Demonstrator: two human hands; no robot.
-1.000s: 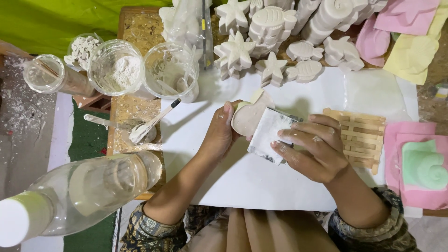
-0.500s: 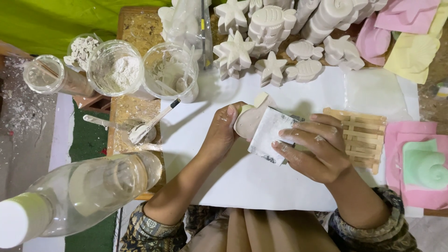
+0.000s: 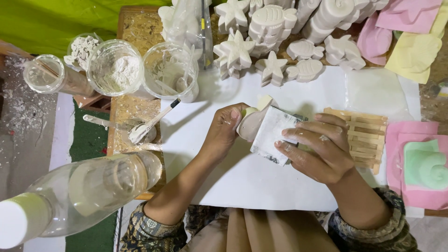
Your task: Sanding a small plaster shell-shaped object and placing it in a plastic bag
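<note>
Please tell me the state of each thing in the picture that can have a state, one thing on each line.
left hand: grips the plaster piece
plaster piece: held above the white paper
right hand: presses the sanding sheet on the piece
sanding sheet: dusty, lying against the piece
powder cup: open, partly filled
clear bottle: capped, lying on its side
plaster stars: stacked
green shell cast: resting in the pink mould

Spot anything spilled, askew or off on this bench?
White powder and crumbs are scattered over the dark surface at far left, beside the small clear plastic cup. The left hand holds a pale cast piece; the right hand presses a dusty sanding sheet on it. Nothing else stands out.
</note>
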